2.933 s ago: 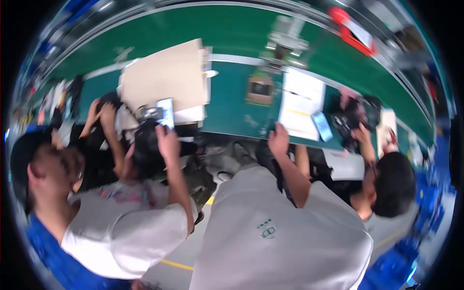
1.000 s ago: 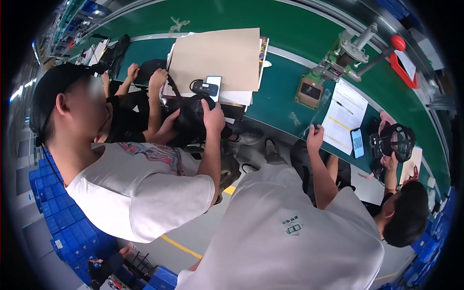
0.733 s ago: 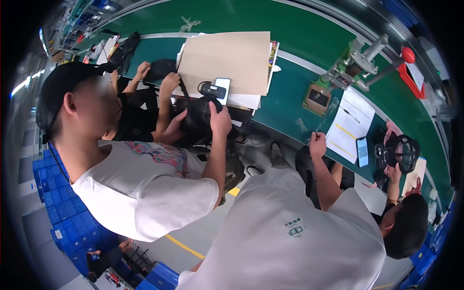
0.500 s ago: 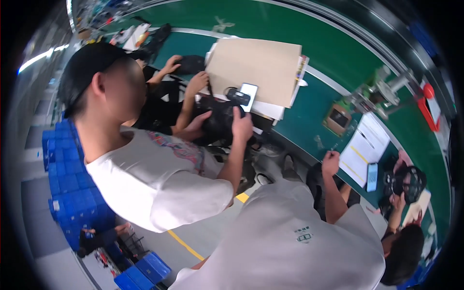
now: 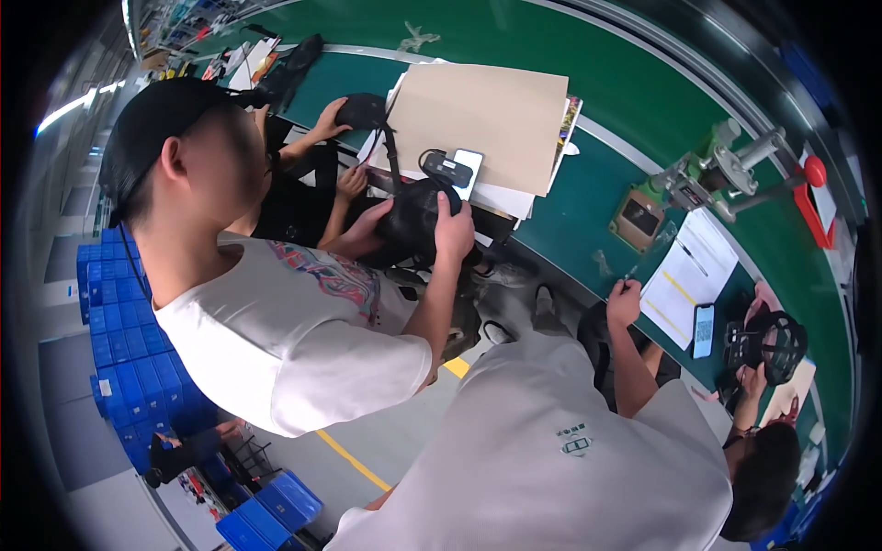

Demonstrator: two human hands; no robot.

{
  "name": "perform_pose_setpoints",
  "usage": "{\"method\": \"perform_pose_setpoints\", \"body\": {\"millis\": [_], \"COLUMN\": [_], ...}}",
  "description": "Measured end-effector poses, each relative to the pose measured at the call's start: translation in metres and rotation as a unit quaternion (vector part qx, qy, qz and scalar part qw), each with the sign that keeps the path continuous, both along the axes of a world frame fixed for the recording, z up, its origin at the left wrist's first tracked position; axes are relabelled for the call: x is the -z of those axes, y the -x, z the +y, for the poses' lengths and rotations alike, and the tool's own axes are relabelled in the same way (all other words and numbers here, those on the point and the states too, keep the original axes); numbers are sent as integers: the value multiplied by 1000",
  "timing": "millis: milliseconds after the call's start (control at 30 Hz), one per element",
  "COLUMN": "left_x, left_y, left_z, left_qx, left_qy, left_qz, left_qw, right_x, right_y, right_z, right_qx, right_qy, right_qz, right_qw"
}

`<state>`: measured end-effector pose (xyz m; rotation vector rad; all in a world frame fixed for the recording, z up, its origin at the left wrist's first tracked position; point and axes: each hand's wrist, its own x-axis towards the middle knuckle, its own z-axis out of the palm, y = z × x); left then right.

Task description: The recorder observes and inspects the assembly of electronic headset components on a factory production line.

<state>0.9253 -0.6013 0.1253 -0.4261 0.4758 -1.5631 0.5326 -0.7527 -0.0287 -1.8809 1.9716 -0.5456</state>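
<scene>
My right hand (image 5: 625, 301) is closed at the green bench's front edge, its fingers pinched on a small dark item too small to name. Beside it lie a clear plastic scrap (image 5: 599, 263) and printed sheets (image 5: 691, 285) with a pen (image 5: 691, 258) on them. Only a sliver of my left forearm (image 5: 378, 500) shows past my light shirt; that hand is out of view. To my left, a person in a white T-shirt (image 5: 340, 367) holds black headgear (image 5: 412, 220) with both hands. A strap and a small black device (image 5: 446, 167) are next to it.
A large cardboard sheet (image 5: 482, 119) and a phone (image 5: 468, 174) lie on the bench. A green hand press (image 5: 689, 191) stands at its back. On the right, another person's hand (image 5: 755, 378) touches black headgear (image 5: 781, 349) near a phone (image 5: 704, 331). Blue bins (image 5: 138, 358) are stacked left.
A neighbour's hand has come away from the strap and dropped lower. The headgear held on my left has shifted slightly. My right hand stays pinched near the same place.
</scene>
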Motion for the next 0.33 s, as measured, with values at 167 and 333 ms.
{"method": "perform_pose_setpoints", "body": {"millis": [167, 333], "left_x": [7, 20], "left_y": [16, 14], "left_z": [-16, -33], "left_qx": [35, 44], "left_qy": [-43, -72], "left_qz": [-9, -28], "left_qw": [998, 996], "right_x": [-11, -12], "right_y": [-1, 1], "right_z": [1, 1], "right_qx": [5, 0], "right_qy": [4, -8], "right_qz": [4, 15], "right_qw": [1000, 1000]}}
